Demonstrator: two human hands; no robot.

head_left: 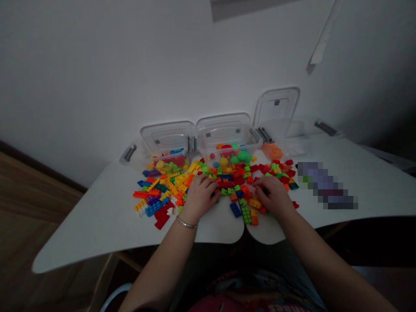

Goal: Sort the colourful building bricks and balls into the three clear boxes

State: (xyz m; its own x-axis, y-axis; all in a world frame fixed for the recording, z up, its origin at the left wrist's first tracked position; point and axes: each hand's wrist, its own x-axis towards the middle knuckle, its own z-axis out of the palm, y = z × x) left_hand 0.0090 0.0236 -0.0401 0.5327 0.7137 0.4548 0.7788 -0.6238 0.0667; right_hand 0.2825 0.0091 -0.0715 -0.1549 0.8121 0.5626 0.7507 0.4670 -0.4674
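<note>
A wide heap of toy building bricks (178, 187) in many colours is spread over the table. My left hand (199, 197), with a bracelet at its wrist, rests over the middle of the heap; its fingers are bent and the thumb stands apart. Across the gap in the table, my right hand (275, 196) reaches into the bricks with fingers and thumb apart. Neither hand shows a brick gripped, though the fingertips are partly lost among the pieces. Between the hands lie a dark blue brick (235, 210) and a green brick (246, 215).
Clear plastic boxes with raised lids stand along the wall: a left box (152, 151), a middle box (208, 145) with coloured balls, and a right box (287, 130). An orange piece (273, 151) sits near the right box. A blurred-out item (325, 184) lies on the white table (97, 216).
</note>
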